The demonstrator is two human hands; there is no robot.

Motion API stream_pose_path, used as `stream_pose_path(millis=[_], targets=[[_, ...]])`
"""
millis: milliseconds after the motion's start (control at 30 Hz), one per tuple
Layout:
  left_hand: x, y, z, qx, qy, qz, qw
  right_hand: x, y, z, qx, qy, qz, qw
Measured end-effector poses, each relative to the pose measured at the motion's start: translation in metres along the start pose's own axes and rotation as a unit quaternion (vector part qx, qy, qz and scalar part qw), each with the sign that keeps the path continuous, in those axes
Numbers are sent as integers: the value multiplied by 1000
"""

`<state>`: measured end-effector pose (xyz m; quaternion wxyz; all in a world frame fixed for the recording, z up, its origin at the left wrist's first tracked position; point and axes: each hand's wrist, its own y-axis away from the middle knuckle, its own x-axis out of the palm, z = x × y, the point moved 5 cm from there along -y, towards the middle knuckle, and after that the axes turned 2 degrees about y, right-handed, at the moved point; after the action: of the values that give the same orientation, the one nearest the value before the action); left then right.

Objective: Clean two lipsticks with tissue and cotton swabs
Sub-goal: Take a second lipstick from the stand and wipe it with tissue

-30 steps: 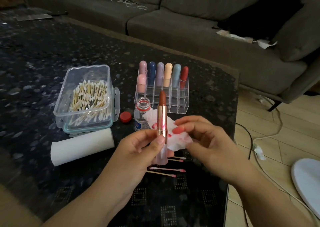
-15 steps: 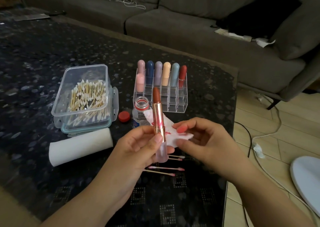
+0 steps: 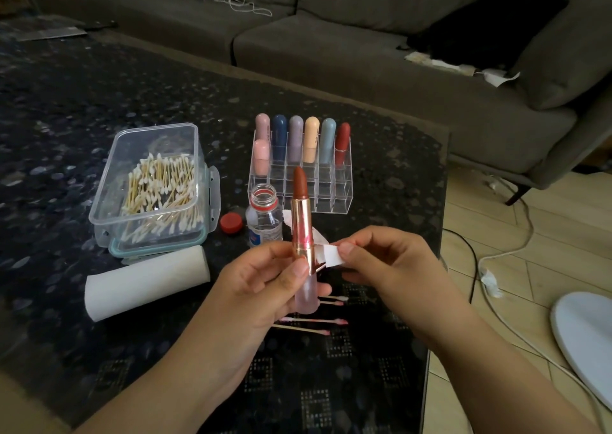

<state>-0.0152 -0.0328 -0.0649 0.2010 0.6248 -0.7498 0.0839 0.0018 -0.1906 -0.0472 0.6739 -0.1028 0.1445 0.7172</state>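
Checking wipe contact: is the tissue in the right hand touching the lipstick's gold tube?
Touching. The head view shows the tissue, pinched by the right hand, meeting the lipstick tube's side.

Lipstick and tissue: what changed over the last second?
The right hand refolded the stained tissue from a spread sheet into a small pad, now pinched against the gold tube of the lipstick. The left hand kept gripping the lipstick upright. Used swabs stayed put.

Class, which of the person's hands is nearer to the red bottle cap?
Left. The left hand is just below and right of the red bottle cap; the right hand is farther right.
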Motion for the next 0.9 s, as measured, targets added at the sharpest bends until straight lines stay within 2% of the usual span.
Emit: stream_pose_path(millis=[100,233,300,433,533,633,700,900], targets=[[-1,0,0,0,-12,-3,1000,0,1,3,-16,56,8,998],[-1,0,2,-7,-62,4,998,9,6,12,-44,-6,93,995],[-1,0,2,-7,-70,4,998,11,7,12,-52,-2,103,993],[0,2,0,-2,-60,1,998,6,5,7,-26,16,19,999],[0,2,1,2,-57,-5,998,-1,0,-2,52,-157,-41,985],[0,2,4,-3,-64,-9,998,-6,-4,-8,115,-309,-82,940],[1,3,5,-8,-75,-10,997,-8,-6,-9,133,-358,-95,919],[-5,1,0,12,-48,-46,998,-20,-7,-13,117,-230,-91,962]])
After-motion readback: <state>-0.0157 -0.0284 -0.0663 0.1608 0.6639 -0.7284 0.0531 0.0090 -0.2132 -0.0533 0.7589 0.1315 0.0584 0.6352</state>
